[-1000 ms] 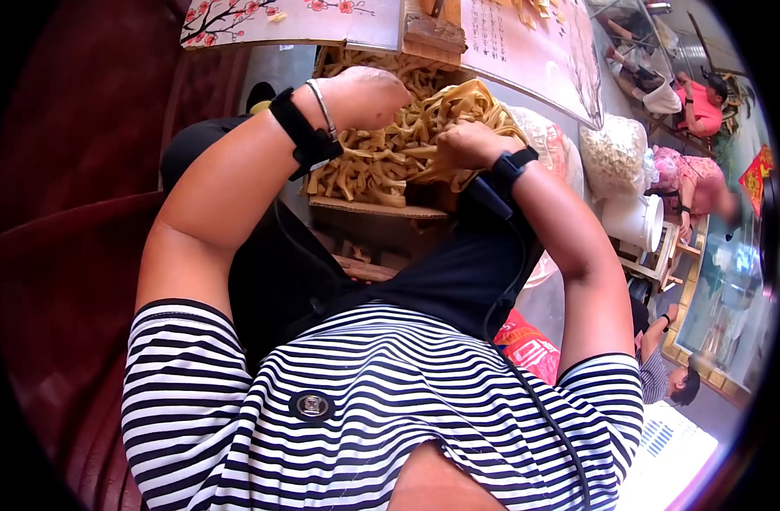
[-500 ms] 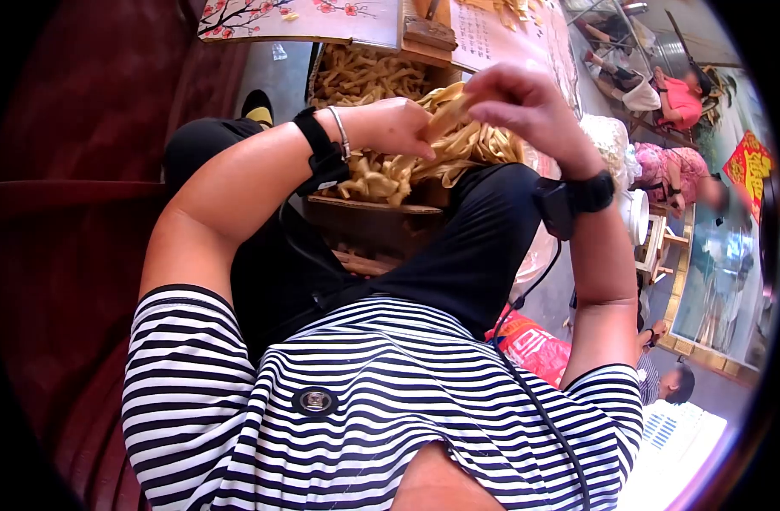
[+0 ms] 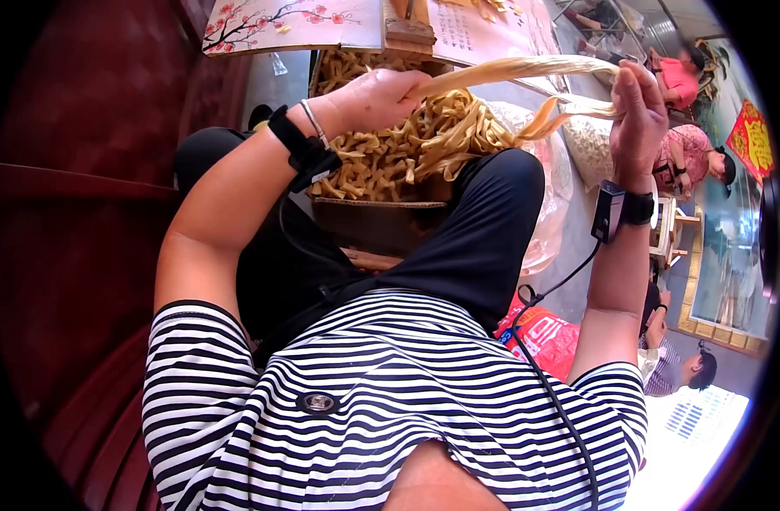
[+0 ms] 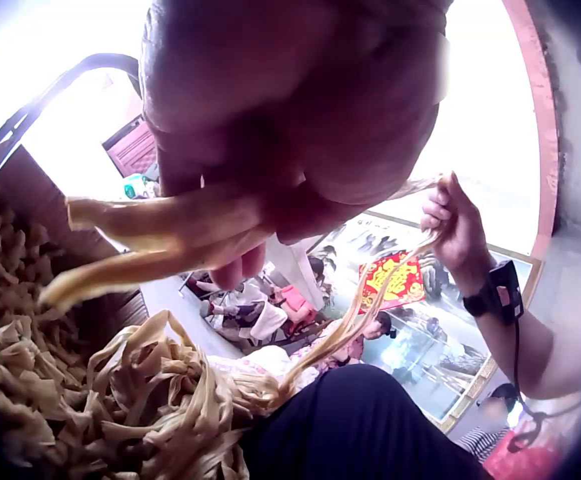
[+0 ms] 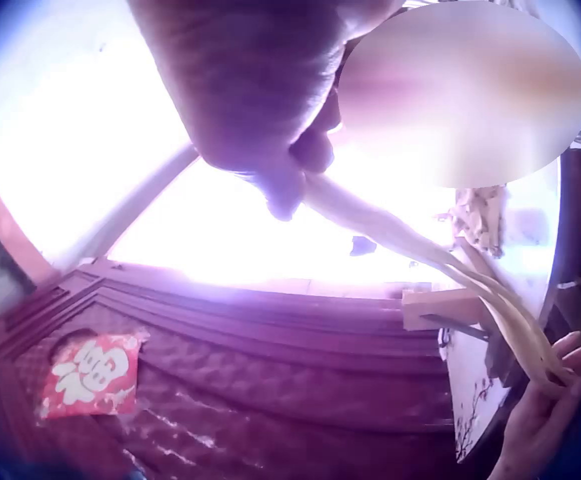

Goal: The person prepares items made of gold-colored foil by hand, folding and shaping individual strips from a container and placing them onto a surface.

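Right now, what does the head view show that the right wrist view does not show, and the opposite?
Only the head view shows the wearer's striped shirt and the cardboard box of yellowish pieces. Only the right wrist view shows the red sheet with a white character. Both show the left hand and the right hand, with the long yellowish strip held between them.

The left arm (image 3: 224, 200) is bent inward with the left grip (image 3: 375, 100) curled closed, while the right forearm (image 3: 618, 264) is held out to the side, the right grip (image 3: 639, 119) drawn together in a pinch.
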`<state>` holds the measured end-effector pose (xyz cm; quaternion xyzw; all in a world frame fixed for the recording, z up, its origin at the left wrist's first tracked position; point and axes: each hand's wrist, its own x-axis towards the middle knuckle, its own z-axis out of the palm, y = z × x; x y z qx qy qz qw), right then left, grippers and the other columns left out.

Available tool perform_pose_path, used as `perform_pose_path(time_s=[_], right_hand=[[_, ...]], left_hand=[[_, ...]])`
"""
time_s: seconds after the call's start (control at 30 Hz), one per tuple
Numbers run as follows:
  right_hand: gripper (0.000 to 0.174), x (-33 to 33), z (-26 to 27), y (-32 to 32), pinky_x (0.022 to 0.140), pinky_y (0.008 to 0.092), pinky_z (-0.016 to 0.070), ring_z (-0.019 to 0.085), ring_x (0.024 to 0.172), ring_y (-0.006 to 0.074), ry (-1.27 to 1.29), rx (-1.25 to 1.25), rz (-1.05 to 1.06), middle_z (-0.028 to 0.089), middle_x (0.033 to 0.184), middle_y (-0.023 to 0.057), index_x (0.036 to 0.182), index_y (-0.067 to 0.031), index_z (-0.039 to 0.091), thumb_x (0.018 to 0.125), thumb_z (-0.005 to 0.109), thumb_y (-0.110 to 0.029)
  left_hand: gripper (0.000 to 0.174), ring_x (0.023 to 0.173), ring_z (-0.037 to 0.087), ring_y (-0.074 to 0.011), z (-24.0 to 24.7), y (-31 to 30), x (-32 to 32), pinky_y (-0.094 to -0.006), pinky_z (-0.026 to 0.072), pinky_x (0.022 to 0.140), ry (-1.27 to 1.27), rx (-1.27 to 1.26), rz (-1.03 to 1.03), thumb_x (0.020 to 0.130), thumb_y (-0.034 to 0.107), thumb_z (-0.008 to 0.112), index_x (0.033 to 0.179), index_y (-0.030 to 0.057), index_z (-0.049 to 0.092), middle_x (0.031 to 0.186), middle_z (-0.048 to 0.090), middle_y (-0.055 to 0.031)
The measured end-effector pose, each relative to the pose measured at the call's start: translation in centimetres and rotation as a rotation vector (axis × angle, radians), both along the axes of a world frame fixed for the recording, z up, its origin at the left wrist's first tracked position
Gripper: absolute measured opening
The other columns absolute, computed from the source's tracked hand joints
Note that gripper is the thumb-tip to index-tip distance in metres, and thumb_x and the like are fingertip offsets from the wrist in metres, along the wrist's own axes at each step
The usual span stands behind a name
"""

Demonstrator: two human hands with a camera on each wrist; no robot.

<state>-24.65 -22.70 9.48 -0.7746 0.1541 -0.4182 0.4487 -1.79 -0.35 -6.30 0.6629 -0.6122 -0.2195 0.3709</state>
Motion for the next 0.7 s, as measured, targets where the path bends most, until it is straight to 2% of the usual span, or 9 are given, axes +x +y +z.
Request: perform_pose_path(time_s=[0.13, 0.2, 0.23, 0.33, 0.37, 0.43, 0.5, 0.63, 0.7], right_hand=[[0.019, -0.8, -3.2, -0.5, 0.073, 0.0197, 0.0474, 0.059, 0.081, 0.0071, 0.271, -0.118, -0.008, 0.067, 0.089, 0.0018, 0.105, -0.0007, 0.067, 0.087, 0.069, -0.008], [0.016, -1.5, -5.8, -2.0, 0.073, 0.0218, 0.0491, 0.060, 0.079, 0.0072, 0.460, -0.383, -0.081, 0.069, 0.087, 0.0026, 0.100, -0.0015, 0.067, 0.086, 0.070, -0.008], [0.014, -1.4, -7.0, -1.7, 0.070, 0.0238, 0.0491, 0.060, 0.076, 0.0085, 0.422, -0.254, -0.081, 0.068, 0.084, 0.0050, 0.096, -0.0032, 0.068, 0.086, 0.071, -0.013], [0.019, -1.9, -8.8, -2.6, 0.069, 0.0277, 0.0483, 0.062, 0.077, 0.0140, 0.810, -0.234, 0.026, 0.068, 0.086, 0.0087, 0.094, -0.0060, 0.069, 0.086, 0.070, -0.023], [0.020, -2.3, -9.1, -2.7, 0.072, 0.0278, 0.0487, 0.063, 0.082, 0.0143, 1.018, -0.485, 0.036, 0.068, 0.093, 0.0087, 0.095, -0.0045, 0.069, 0.085, 0.071, -0.021], [0.024, -1.4, -8.8, -0.2, 0.075, 0.0276, 0.0491, 0.063, 0.086, 0.0141, 0.585, -0.396, 0.103, 0.068, 0.099, 0.0079, 0.100, -0.0034, 0.068, 0.085, 0.072, -0.021], [0.032, -0.3, -5.8, 3.6, 0.077, 0.0267, 0.0488, 0.062, 0.087, 0.0138, 0.471, -0.004, 0.191, 0.068, 0.099, 0.0073, 0.109, -0.0016, 0.065, 0.085, 0.072, -0.023], [0.044, -1.2, 1.5, 11.2, 0.074, 0.0232, 0.0482, 0.061, 0.083, 0.0108, 0.011, -0.090, 0.493, 0.067, 0.096, 0.0101, 0.125, 0.0025, 0.053, 0.088, 0.068, -0.016], [0.071, -3.0, 3.8, 14.7, 0.078, 0.0320, 0.0473, 0.060, 0.082, 0.0176, -0.109, -0.255, 0.196, 0.064, 0.094, 0.0124, 0.129, 0.0037, 0.047, 0.085, 0.061, -0.050]], left_hand=[[0.039, 0.081, 0.065, -0.0354, -0.1, 1.0, -0.1, -0.0424, 0.0513, 0.071, -0.273, 0.116, 0.037, 0.089, 0.016, 0.051, 0.128, 0.0096, 0.050, 0.089, 0.065, -0.0185], [0.040, 0.082, 0.065, -0.0358, -0.3, 1.6, 0.2, -0.0439, 0.0514, 0.072, -0.430, 0.087, 0.098, 0.089, 0.016, 0.051, 0.128, 0.0110, 0.050, 0.091, 0.065, -0.0194], [0.039, 0.082, 0.065, -0.0353, -0.2, 2.0, 0.2, -0.0440, 0.0516, 0.072, -0.476, 0.026, 0.133, 0.089, 0.015, 0.051, 0.128, 0.0112, 0.051, 0.090, 0.065, -0.0195], [0.036, 0.083, 0.064, -0.0351, 1.3, 3.2, 0.8, -0.0436, 0.0517, 0.073, -0.540, -0.025, 0.176, 0.089, 0.014, 0.050, 0.124, 0.0114, 0.053, 0.089, 0.065, -0.0191], [0.034, 0.084, 0.064, -0.0352, 2.1, 3.4, 1.0, -0.0434, 0.0516, 0.073, -0.552, -0.021, 0.183, 0.089, 0.013, 0.049, 0.123, 0.0113, 0.054, 0.089, 0.066, -0.0188], [0.035, 0.078, 0.063, -0.0356, 3.4, 4.1, 0.9, -0.0414, 0.0504, 0.071, -0.441, -0.107, 0.169, 0.088, 0.010, 0.054, 0.122, 0.0118, 0.056, 0.085, 0.065, -0.0171], [0.037, 0.074, 0.062, -0.0350, 4.6, 4.9, 0.3, -0.0404, 0.0495, 0.069, -0.308, -0.218, 0.144, 0.087, 0.009, 0.057, 0.123, 0.0123, 0.056, 0.082, 0.064, -0.0164], [0.036, 0.070, 0.062, -0.0300, 7.3, 5.6, -1.5, -0.0360, 0.0493, 0.066, -0.306, -0.190, 0.086, 0.085, 0.009, 0.061, 0.121, 0.0109, 0.059, 0.077, 0.063, -0.0150], [0.033, 0.071, 0.063, -0.0290, 8.1, 5.8, -2.7, -0.0341, 0.0501, 0.066, -0.323, -0.209, 0.108, 0.085, 0.009, 0.063, 0.118, 0.0104, 0.060, 0.078, 0.064, -0.0150]])
